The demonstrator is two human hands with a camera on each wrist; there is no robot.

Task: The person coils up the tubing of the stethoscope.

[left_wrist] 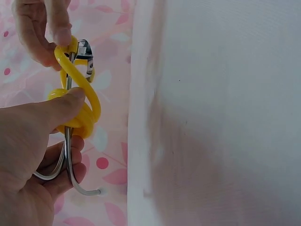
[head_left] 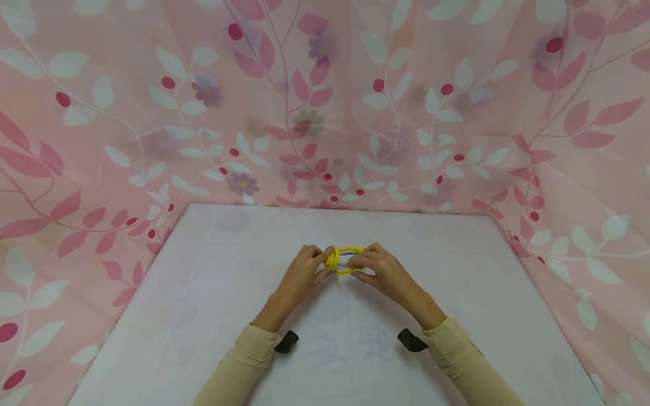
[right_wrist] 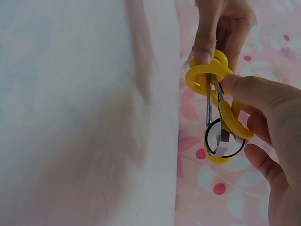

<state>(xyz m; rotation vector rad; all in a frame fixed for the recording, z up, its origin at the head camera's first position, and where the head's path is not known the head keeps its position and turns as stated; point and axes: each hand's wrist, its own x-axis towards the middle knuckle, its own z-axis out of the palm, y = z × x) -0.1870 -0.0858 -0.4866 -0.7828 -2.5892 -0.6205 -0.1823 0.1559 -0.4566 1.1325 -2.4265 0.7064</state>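
Note:
A stethoscope (head_left: 347,249) with yellow tubing is held up between both hands over the table. Its tubing is wound into a coil (left_wrist: 89,115) around the metal ear tubes (left_wrist: 69,148). My left hand (head_left: 303,269) grips this coil, thumb on top and fingers beneath, with the curved ear tube ends hanging past the fingers. At the other end, my right hand (head_left: 385,272) pinches a loop of tubing near the coil. The round chest piece (right_wrist: 217,139) lies within that loop in the right wrist view. Some of the tubing is hidden behind the fingers.
A white-covered table (head_left: 350,349) spreads beneath both arms. Pink floral cloth (head_left: 284,101) hangs behind it and along both sides. Dark camera mounts, one by the left wrist (head_left: 286,342) and one by the right wrist (head_left: 412,340), stick inward from the sleeves.

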